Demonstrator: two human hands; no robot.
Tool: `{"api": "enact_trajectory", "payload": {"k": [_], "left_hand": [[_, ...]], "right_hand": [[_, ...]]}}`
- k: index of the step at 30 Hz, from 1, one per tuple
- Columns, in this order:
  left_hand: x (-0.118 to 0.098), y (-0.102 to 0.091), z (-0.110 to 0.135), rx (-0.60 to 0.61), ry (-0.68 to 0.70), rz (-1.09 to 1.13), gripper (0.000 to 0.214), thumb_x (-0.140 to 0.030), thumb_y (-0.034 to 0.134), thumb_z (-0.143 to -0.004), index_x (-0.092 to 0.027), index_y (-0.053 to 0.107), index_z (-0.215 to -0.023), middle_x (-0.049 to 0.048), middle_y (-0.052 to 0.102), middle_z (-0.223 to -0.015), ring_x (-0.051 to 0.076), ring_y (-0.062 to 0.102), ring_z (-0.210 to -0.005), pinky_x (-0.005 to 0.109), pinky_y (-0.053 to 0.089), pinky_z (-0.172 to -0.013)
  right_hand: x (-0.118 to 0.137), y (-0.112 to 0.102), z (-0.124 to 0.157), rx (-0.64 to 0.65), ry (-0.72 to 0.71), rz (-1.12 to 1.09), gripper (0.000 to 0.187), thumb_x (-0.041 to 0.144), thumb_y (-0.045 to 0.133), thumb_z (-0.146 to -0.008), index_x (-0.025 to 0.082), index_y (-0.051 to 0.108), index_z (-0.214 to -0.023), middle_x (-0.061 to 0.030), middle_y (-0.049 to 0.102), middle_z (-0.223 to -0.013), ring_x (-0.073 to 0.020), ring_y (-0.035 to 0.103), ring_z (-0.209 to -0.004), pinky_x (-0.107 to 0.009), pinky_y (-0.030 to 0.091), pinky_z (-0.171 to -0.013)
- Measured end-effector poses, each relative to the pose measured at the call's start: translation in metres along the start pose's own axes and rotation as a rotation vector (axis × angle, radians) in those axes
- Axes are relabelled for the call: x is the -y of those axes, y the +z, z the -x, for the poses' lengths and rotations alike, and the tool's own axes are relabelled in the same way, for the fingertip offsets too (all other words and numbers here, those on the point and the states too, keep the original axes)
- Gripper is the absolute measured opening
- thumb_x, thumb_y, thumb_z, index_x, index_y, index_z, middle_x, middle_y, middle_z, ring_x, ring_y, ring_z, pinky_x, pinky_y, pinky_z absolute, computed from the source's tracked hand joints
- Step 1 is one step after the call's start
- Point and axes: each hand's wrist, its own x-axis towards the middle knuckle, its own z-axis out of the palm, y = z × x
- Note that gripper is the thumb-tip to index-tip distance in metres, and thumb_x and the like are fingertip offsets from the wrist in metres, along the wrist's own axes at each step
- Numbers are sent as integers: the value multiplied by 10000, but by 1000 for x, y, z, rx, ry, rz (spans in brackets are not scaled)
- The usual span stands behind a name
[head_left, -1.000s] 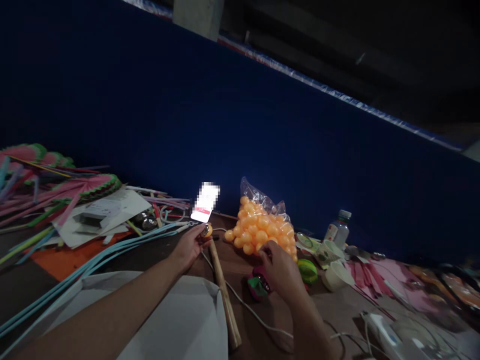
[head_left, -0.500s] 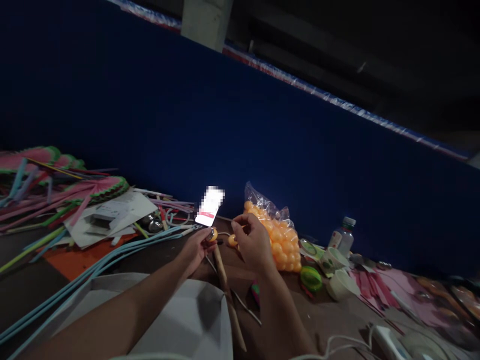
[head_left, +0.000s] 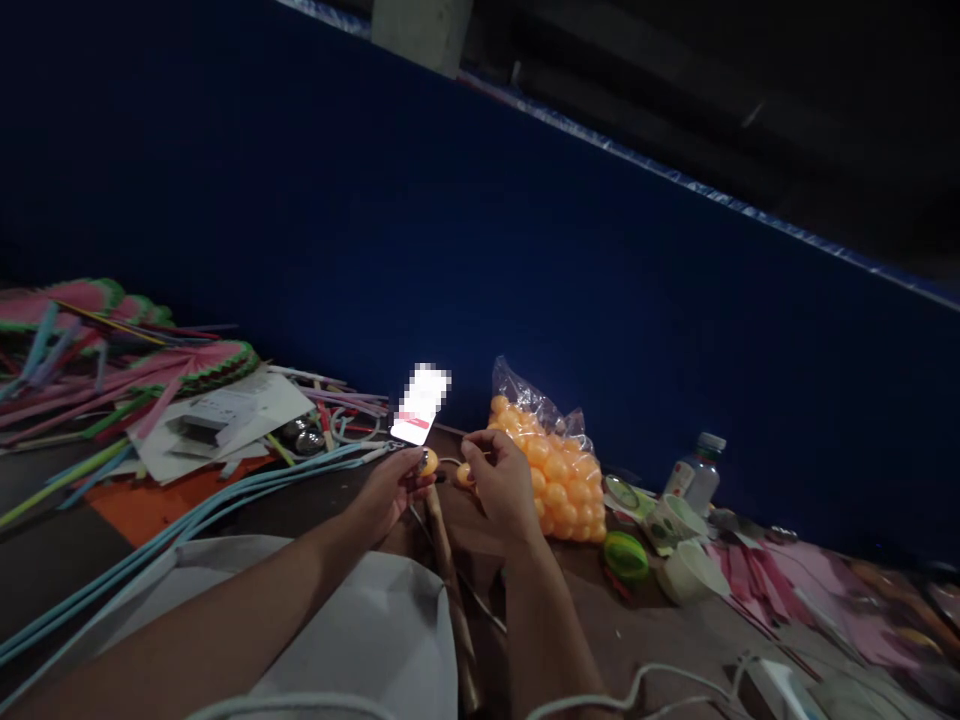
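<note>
My left hand (head_left: 390, 490) pinches an orange ball (head_left: 428, 461) that has a dark, shiny patch on the side by my thumb. Level with it, my right hand (head_left: 499, 475) has thumb and forefinger brought together; whatever lies between them is too small to make out. Just under those fingertips a second orange ball (head_left: 465, 475) shows, partly covered by the hand. A lit phone (head_left: 414, 425) leans behind my left hand. Behind my right hand stands a clear plastic bag (head_left: 566, 485) full of orange balls. Below both hands runs a wooden stick (head_left: 444, 560).
Near my left forearm is an open white box (head_left: 367, 620); pale blue cords (head_left: 247, 500) run beside it. Pink-and-green paper fans (head_left: 202, 365) lie left. On the right are a green striped ball (head_left: 625, 557), paper cups (head_left: 690, 572), a bottle (head_left: 701, 475) and white cables (head_left: 637, 680).
The view has shifted slightly, so things on the right sit further right. Both hands keep nearly the same pose, and the left still holds the orange ball.
</note>
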Motion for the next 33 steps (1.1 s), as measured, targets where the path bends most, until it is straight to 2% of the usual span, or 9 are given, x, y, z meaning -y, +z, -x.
{"api": "enact_trajectory", "payload": {"k": [6, 10, 15, 25, 30, 33], "left_hand": [[-3, 2, 1, 44, 21, 51, 169, -248, 664, -767, -119, 652, -876, 57, 666, -792, 119, 613, -628, 223, 507, -570], [-7, 6, 5, 117, 29, 114, 153, -209, 650, -780, -121, 668, -904, 60, 669, -815, 111, 604, -651, 211, 513, -607], [-9, 8, 10, 206, 92, 69, 190, -207, 647, -788, -113, 674, -951, 73, 666, -885, 122, 611, -727, 216, 511, -636], [-6, 6, 5, 140, 103, 14, 274, -219, 687, -749, -121, 681, -1005, 88, 683, -906, 145, 625, -745, 229, 505, -623], [-7, 8, 8, 126, 126, 9, 259, -205, 676, -756, -106, 687, -995, 83, 685, -879, 133, 619, -713, 221, 501, -612], [-7, 9, 8, 120, 131, 10, 254, -196, 680, -750, -98, 691, -984, 84, 684, -869, 136, 621, -717, 226, 506, -623]], "right_hand": [[-11, 11, -3, 63, 32, -111, 168, 329, 634, -699, 181, 634, -780, 18, 605, -686, -97, 498, -539, -225, 404, -503], [-16, 16, -3, 95, 93, -207, 189, 334, 672, -666, 178, 637, -768, 43, 576, -605, -80, 453, -492, -211, 362, -470], [-20, 20, -4, 141, 180, -313, 215, 333, 709, -635, 180, 619, -757, 78, 500, -488, -63, 394, -427, -190, 298, -411], [-38, 23, -9, 191, 348, -516, 343, 368, 783, -539, 175, 618, -769, 87, 486, -450, -31, 327, -370, -146, 184, -343], [-42, 27, -9, 212, 390, -594, 347, 339, 797, -531, 170, 619, -775, 42, 598, -580, -20, 343, -402, -131, 184, -347], [-43, 27, -8, 222, 396, -608, 347, 337, 803, -529, 167, 623, -773, 31, 613, -608, -19, 343, -408, -130, 184, -347]]}}
